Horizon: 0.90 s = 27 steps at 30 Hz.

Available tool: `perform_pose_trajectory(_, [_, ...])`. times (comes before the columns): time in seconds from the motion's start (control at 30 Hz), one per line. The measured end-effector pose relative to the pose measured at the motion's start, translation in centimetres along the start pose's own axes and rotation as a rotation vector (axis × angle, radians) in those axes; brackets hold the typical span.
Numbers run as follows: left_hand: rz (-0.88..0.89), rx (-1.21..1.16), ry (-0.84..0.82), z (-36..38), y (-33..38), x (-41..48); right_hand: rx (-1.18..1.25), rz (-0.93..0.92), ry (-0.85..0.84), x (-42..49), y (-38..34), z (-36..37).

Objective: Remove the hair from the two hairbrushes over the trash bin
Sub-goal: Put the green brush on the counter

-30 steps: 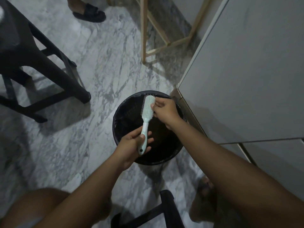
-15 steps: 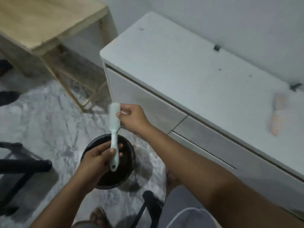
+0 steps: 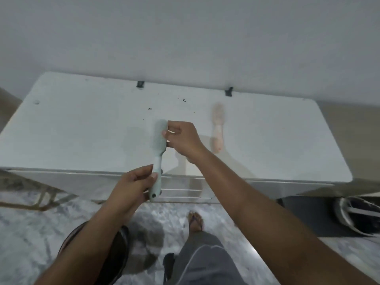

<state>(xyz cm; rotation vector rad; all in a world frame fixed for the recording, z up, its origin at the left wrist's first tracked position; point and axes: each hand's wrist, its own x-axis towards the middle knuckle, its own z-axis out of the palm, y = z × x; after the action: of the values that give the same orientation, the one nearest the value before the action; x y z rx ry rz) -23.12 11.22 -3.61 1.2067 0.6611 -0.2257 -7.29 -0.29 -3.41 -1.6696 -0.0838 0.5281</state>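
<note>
**Mint brush held in 2 hands above the table edge**

The mint hairbrush (image 3: 159,140) stands nearly upright in the centre of the frame, head up and handle down. The left hand (image 3: 131,186) grips the lower handle, with fingers and thumb curled round it just above the butt end. The right hand (image 3: 183,138) sits just right of the brush head, its fingers bent and its fingertips pinching at the head's right edge. Blur hides whether any hair lies between them.

The pink hairbrush (image 3: 217,128) lies flat on the white table (image 3: 82,128), to the right of the right hand and apart from it, head toward the wall. The trash bin (image 3: 120,251) is at the lower left of the frame, mostly hidden under the left forearm, so the mint brush is over the table's front edge and not over the bin.

2 dark clips (image 3: 140,84) sit at the table's back edge, and small dark specks (image 3: 181,99) dot its top. Behind it rises a plain pale wall (image 3: 185,38). Below is a grey marbled floor (image 3: 24,233), with a sandalled foot (image 3: 195,221) at lower centre. A wooden frame (image 3: 41,200) shows at the left. At the right edge a shoe (image 3: 355,217) rests on a dark mat (image 3: 308,214).
</note>
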Motion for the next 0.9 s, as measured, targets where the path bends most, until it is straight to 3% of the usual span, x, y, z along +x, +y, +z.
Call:
perform_pose_trajectory(0.13, [-0.016, 0.091, 0.024, 5.2, 1.7, 4.5, -0.026, 0.056, 0.04, 4.6, 0.1, -5.7])
perform_pose_trajectory(0.37, [0.013, 0.323, 0.146, 10.1, 3.7, 10.3, -0.326, 0.117, 0.121, 12.4, 3.3, -9.0])
perform_pose_trajectory(0.67, [0.077, 0.52, 0.184, 11.2, 4.4, 14.2, -0.302, 0.116, 0.242, 13.2, 1.3, -9.4])
perform_pose_trajectory(0.9, [0.18, 0.824, 0.151, 11.8, 4.2, 15.6, -0.353, 0.104, 0.336, 14.2, 1.7, -8.9])
